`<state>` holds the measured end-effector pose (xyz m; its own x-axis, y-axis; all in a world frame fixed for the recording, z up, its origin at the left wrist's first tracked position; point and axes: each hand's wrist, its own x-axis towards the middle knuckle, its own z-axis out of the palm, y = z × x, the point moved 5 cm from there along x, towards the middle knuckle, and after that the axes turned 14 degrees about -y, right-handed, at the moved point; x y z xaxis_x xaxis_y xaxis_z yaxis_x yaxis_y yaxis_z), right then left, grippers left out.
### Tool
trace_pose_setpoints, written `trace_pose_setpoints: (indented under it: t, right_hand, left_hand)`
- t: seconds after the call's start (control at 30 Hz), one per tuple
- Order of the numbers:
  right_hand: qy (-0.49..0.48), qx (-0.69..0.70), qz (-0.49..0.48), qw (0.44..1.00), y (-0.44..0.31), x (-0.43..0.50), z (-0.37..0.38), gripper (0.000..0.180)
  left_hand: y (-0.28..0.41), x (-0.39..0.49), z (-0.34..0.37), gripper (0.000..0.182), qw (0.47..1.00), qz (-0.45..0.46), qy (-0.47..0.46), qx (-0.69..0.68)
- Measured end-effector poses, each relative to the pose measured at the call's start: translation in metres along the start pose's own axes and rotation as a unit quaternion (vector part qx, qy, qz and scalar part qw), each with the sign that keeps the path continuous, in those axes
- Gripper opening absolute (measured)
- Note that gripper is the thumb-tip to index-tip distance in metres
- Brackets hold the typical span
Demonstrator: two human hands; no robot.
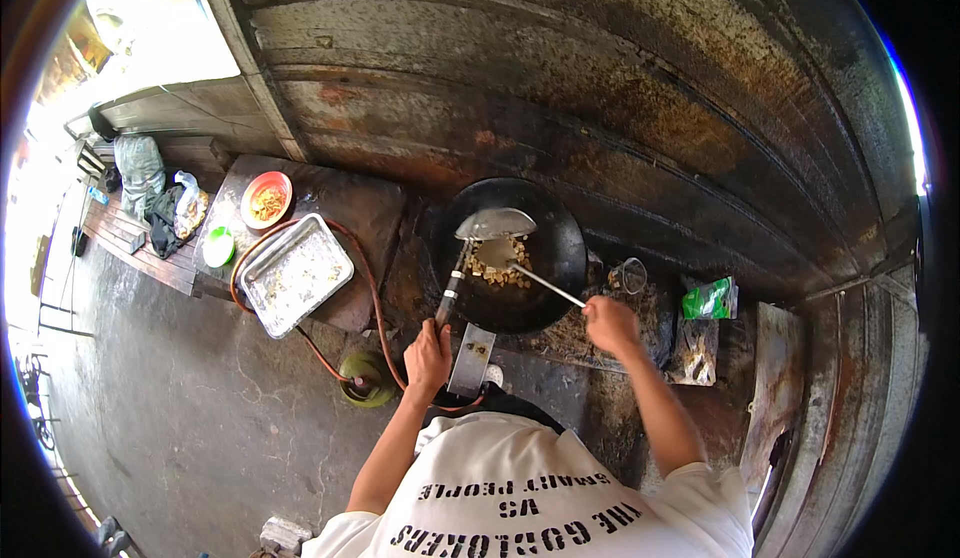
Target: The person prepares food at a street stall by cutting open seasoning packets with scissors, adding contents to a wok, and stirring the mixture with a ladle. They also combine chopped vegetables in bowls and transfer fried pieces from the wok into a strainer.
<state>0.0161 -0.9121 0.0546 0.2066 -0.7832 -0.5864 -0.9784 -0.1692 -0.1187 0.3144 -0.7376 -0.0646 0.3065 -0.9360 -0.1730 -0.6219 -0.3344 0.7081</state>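
A black wok (559, 288) is in front of me against the metal wall. Small browned cubes of food (504, 276) lie around a cloudy patch in its bottom. My left hand (427, 359) grips the dark, silver-banded handle of a round metal skimmer (496, 223), whose bowl is tilted over the far part of the wok. In my right hand (613, 327) is the thin metal handle of a utensil (553, 286). Its tip reaches down among the cubes, and its head cannot be made out.
On the left, a metal tray (296, 277), a red bowl of food (267, 199) and a green bowl (219, 247) sit on a dark table. A green gas cylinder (367, 379) with an orange hose (373, 288) stands below. At right are a clear cup (634, 276) and a green packet (709, 299).
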Motion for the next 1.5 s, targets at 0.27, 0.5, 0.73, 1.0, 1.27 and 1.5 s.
trace_pose_setpoints:
  t: [0.27,0.5,0.73,1.0,1.27,1.5]
  right_hand:
    - [-0.018,-0.132,0.014,0.991,0.057,0.0,-0.105,0.026]
    - [-0.06,-0.07,-0.025,0.995,0.037,0.059,-0.069,0.024]
    - [0.086,-0.165,-0.157,0.97,-0.031,0.014,-0.071,0.021]
    - [-0.037,-0.163,-0.03,0.985,0.033,0.038,-0.113,0.019]
    - [-0.113,0.064,-0.021,0.991,0.034,0.048,0.001,0.024]
    - [0.083,-0.174,-0.121,0.974,-0.029,-0.008,-0.063,0.008]
  left_hand:
    - [0.013,0.004,-0.033,0.032,0.998,-0.036,0.031,-0.048]
    - [0.019,0.008,-0.005,0.036,0.998,-0.05,-0.004,-0.048]
    - [0.023,-0.005,-0.025,0.035,0.991,-0.055,0.049,-0.116]
    - [0.015,-0.013,-0.043,0.038,0.991,-0.086,0.042,-0.096]
    - [0.019,-0.007,-0.02,0.032,0.995,-0.078,-0.015,-0.055]
    - [0.033,-0.002,-0.046,0.033,0.995,-0.074,0.009,0.064]
